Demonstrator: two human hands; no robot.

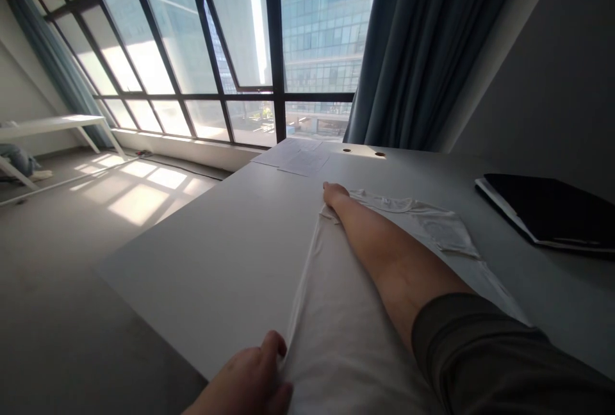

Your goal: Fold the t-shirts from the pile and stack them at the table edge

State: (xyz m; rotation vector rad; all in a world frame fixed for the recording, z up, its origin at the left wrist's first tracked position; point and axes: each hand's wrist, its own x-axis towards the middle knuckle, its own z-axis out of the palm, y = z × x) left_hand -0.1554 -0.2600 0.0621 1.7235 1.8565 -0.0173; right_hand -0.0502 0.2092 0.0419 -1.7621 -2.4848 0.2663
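A thin white T-shirt (346, 312) lies lengthwise on the white table (230, 229), with its collar end and a sleeve toward the far side. Its left edge runs straight between my two hands. At the near end, my left hand (259, 370) pinches that edge, fingers closed on the cloth. My right hand (336, 193) is stretched far forward and grips the cloth at the far left corner. My right forearm crosses above the shirt and hides part of its middle. The near end of the shirt runs out of view at the bottom.
Sheets of paper (303, 160) lie at the table's far left corner, near two round cable holes. A black folder-like item (552, 210) with white pages rests at the right. The table's left edge drops to the floor. Behind stand windows and a blue curtain (423, 50).
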